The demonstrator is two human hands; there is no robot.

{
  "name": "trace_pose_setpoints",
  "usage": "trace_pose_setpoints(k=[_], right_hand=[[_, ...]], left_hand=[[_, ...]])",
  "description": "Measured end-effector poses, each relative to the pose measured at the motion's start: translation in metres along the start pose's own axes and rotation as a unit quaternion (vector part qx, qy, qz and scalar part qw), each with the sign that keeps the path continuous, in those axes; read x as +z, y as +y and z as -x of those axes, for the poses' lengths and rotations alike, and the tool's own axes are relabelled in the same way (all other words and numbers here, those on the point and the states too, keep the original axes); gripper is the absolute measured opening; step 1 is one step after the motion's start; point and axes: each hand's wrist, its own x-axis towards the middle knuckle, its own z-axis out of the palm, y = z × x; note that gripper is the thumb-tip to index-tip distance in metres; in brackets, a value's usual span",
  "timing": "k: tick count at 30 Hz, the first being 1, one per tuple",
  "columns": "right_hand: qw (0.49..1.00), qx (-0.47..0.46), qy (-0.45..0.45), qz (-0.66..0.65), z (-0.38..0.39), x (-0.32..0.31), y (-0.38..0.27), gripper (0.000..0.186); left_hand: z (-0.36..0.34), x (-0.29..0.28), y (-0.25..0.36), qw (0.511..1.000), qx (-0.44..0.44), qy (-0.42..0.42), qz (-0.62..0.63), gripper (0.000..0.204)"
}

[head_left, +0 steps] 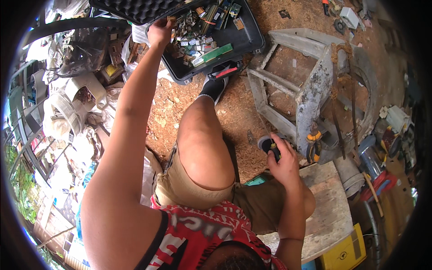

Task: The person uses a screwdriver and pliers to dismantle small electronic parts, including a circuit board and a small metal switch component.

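Observation:
My left hand reaches to the left rim of an open black hard case. Its fingers are pinched on a small brownish piece, whose kind is too small to tell. Inside the case are many small chips and board pieces, a long green circuit board strip and several memory-module-like sticks. Over my right knee, my right hand is closed round the dark and yellow handle of a screwdriver. Its thin shaft points up and away, toward a grey frame.
The weathered grey frame stands on the right, with yellow-and-black pliers hanging on it. A pale wooden board lies beside my right leg, near a yellow box. Piled scrap and a beige plastic housing crowd the left.

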Motion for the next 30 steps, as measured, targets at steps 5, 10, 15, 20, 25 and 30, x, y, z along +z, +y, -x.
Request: trace_pose_setpoints(k=[5, 10, 15, 20, 25, 30], right_hand=[[1.0, -0.006, 0.007, -0.002, 0.004, -0.001, 0.0, 0.051], [1.0, -0.019, 0.023, 0.007, 0.01, -0.005, -0.006, 0.05], [1.0, -0.007, 0.029, 0.007, 0.019, -0.011, -0.006, 0.049], [0.994, -0.055, 0.082, 0.037, 0.025, -0.009, 0.006, 0.048], [0.991, -0.088, 0.103, 0.006, 0.032, -0.025, -0.002, 0.049], [0.985, -0.1, 0.137, -0.013, 0.045, -0.04, -0.011, 0.048]], left_hand=[[0.025, -0.021, -0.008, 0.755, -0.102, -0.195, 0.617, 0.011], [0.058, -0.049, 0.029, 0.732, -0.104, -0.227, 0.634, 0.011], [0.096, -0.08, 0.106, 0.742, -0.035, -0.332, 0.581, 0.016], [0.158, -0.094, 0.239, 0.803, 0.109, -0.445, 0.382, 0.03], [0.199, -0.047, 0.324, 0.806, 0.237, -0.493, 0.227, 0.03], [0.223, -0.025, 0.342, 0.849, 0.279, -0.444, 0.071, 0.042]])
